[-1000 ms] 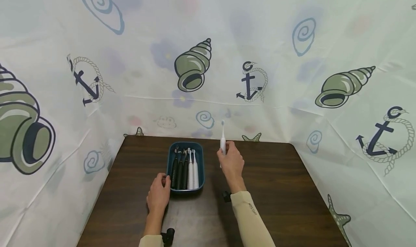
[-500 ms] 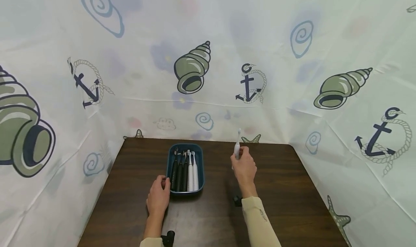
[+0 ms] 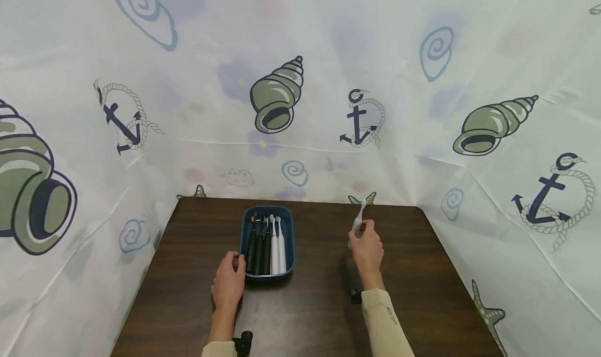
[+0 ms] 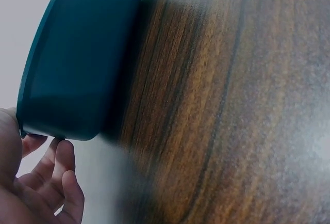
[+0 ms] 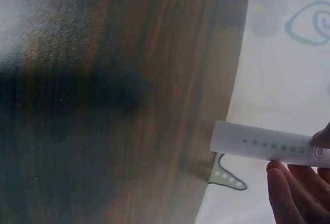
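Observation:
A dark teal rectangular bin (image 3: 290, 242) stands on the table, with several black electric toothbrushes (image 3: 259, 250) and white ones (image 3: 281, 250) lying side by side in it, heads toward the back. My left hand (image 3: 228, 278) holds the bin by its near left corner; the left wrist view shows the thumb at the rim and fingertips against the outer wall (image 4: 82, 64). To the right, over the table, my right hand (image 3: 367, 250) grips a white electric toothbrush (image 3: 358, 222), its head up and leaning right. In the right wrist view its handle (image 5: 268, 144) shows a button and small marks.
The dark wood-grain table (image 3: 319, 315) ends at a back edge just behind the bin. A white cloth (image 3: 206, 111) printed with shells and anchors hangs behind and at both sides.
My right hand has moved to the right and slightly nearer, carrying the white electric toothbrush away from the bin; the brush now leans more. My left hand and the bin stay put.

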A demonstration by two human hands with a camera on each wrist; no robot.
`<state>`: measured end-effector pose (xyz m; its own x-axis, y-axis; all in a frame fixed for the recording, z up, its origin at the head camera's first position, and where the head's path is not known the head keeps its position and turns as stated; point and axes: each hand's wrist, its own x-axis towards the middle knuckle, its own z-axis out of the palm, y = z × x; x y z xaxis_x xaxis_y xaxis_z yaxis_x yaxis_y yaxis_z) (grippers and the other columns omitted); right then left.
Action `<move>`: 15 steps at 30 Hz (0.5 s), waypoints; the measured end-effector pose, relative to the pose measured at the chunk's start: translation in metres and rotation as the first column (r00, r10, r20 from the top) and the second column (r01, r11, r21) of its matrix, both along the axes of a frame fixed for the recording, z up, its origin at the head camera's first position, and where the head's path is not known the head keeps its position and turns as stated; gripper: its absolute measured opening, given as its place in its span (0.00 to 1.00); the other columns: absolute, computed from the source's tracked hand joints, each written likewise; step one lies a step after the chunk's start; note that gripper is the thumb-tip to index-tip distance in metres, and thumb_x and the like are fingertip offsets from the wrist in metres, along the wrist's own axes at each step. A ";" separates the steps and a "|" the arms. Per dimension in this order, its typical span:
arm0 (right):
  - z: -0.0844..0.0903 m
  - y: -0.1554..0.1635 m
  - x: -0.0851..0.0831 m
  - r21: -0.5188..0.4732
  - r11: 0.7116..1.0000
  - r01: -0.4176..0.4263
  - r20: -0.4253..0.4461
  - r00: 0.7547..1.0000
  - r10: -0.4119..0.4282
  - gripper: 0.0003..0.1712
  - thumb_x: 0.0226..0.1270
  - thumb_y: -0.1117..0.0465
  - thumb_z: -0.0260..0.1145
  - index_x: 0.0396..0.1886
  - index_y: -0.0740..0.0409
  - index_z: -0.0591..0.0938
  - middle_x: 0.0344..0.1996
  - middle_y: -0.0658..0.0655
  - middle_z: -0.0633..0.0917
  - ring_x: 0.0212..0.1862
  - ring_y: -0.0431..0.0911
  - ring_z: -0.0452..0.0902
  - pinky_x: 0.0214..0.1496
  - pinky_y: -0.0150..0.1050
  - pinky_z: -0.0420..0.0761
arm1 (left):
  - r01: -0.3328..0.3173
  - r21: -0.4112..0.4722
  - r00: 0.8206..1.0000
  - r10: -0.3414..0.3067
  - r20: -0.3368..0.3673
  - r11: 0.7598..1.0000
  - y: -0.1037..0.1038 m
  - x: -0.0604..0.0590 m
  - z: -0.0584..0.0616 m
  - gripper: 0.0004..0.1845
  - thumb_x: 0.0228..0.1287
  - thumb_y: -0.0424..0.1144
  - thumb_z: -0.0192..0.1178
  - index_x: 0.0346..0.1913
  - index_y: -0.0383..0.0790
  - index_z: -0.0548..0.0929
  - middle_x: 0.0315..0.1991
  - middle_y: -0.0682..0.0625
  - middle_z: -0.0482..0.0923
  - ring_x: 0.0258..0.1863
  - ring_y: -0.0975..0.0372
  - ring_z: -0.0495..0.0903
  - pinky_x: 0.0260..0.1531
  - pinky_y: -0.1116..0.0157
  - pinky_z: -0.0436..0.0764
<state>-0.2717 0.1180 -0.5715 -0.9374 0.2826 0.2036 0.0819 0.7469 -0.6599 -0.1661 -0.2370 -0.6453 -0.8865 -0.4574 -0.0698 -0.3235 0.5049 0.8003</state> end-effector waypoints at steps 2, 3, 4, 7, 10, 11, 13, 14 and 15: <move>-0.004 0.001 -0.001 -0.010 1.000 0.009 0.010 1.000 -0.009 0.22 0.74 0.52 0.67 0.63 0.52 0.76 0.54 0.58 0.91 0.48 0.61 0.89 0.47 0.64 0.82 | -0.006 -0.009 1.000 0.006 0.005 1.000 -0.001 0.000 -0.001 0.22 0.86 0.57 0.48 0.66 0.47 0.78 0.56 0.43 0.84 0.53 0.44 0.83 0.49 0.40 0.74; -0.005 0.002 -0.001 -0.014 1.000 0.014 0.014 1.000 -0.014 0.22 0.75 0.53 0.67 0.63 0.53 0.76 0.54 0.58 0.90 0.47 0.61 0.89 0.47 0.64 0.81 | -0.005 -0.014 1.000 0.005 0.005 1.000 -0.002 0.000 -0.001 0.23 0.86 0.57 0.47 0.66 0.46 0.78 0.56 0.43 0.84 0.53 0.44 0.83 0.48 0.40 0.74; -0.007 0.003 -0.001 -0.019 1.000 0.021 0.018 1.000 -0.021 0.22 0.74 0.53 0.67 0.62 0.53 0.76 0.54 0.58 0.90 0.47 0.62 0.89 0.47 0.64 0.81 | -0.006 -0.021 1.000 0.006 0.008 1.000 -0.002 -0.001 -0.001 0.23 0.86 0.58 0.47 0.66 0.47 0.78 0.55 0.43 0.84 0.52 0.44 0.83 0.48 0.41 0.74; -0.012 0.005 -0.002 -0.036 0.999 0.036 0.031 0.999 -0.035 0.21 0.74 0.53 0.68 0.62 0.52 0.76 0.55 0.58 0.90 0.46 0.63 0.88 0.46 0.64 0.81 | -0.004 -0.036 1.000 0.004 0.011 0.999 -0.002 -0.001 -0.002 0.23 0.86 0.59 0.46 0.65 0.48 0.78 0.54 0.44 0.84 0.50 0.44 0.83 0.46 0.43 0.74; -0.017 0.006 -0.002 -0.050 0.998 0.037 0.045 0.998 -0.034 0.21 0.74 0.53 0.68 0.62 0.53 0.76 0.56 0.59 0.90 0.48 0.64 0.87 0.47 0.64 0.81 | -0.010 -0.034 1.000 0.010 0.008 0.999 -0.002 -0.002 -0.001 0.23 0.86 0.59 0.47 0.65 0.48 0.78 0.53 0.44 0.84 0.49 0.44 0.83 0.47 0.43 0.74; -0.019 0.007 -0.002 -0.056 0.998 0.039 0.050 0.998 -0.037 0.21 0.74 0.53 0.68 0.62 0.53 0.76 0.56 0.60 0.90 0.49 0.65 0.87 0.48 0.65 0.81 | -0.010 -0.031 1.000 0.010 0.007 0.999 -0.002 -0.002 -0.001 0.22 0.86 0.58 0.47 0.65 0.48 0.78 0.54 0.44 0.84 0.49 0.45 0.83 0.47 0.43 0.74; -0.022 0.008 -0.002 -0.061 0.997 0.049 0.065 0.997 -0.045 0.22 0.73 0.53 0.68 0.61 0.54 0.76 0.56 0.60 0.90 0.51 0.65 0.87 0.51 0.65 0.80 | -0.007 -0.026 1.000 0.007 0.006 1.000 -0.002 -0.002 -0.002 0.22 0.86 0.58 0.48 0.65 0.48 0.78 0.54 0.44 0.84 0.51 0.45 0.83 0.47 0.42 0.74; -0.023 0.008 -0.002 -0.064 0.996 0.054 0.071 0.996 -0.049 0.22 0.73 0.53 0.68 0.61 0.54 0.76 0.57 0.60 0.89 0.52 0.66 0.87 0.51 0.65 0.80 | -0.008 -0.026 1.000 0.008 0.007 1.000 -0.002 -0.003 -0.002 0.23 0.86 0.58 0.47 0.65 0.48 0.78 0.54 0.44 0.84 0.51 0.45 0.83 0.48 0.42 0.74; -0.024 0.008 -0.002 -0.067 0.996 0.060 0.076 0.996 -0.055 0.22 0.73 0.53 0.68 0.61 0.54 0.76 0.57 0.60 0.89 0.53 0.66 0.87 0.52 0.66 0.80 | -0.009 -0.026 1.000 0.009 0.009 1.000 -0.002 -0.003 -0.002 0.23 0.86 0.59 0.47 0.66 0.48 0.78 0.54 0.44 0.84 0.51 0.45 0.83 0.48 0.42 0.75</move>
<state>-0.2739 0.1264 -0.5958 -0.9309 0.3474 0.1129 0.1736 0.6926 -0.7001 -0.1687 -0.2388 -0.6476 -0.8818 -0.4670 -0.0657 -0.3350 0.5222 0.7843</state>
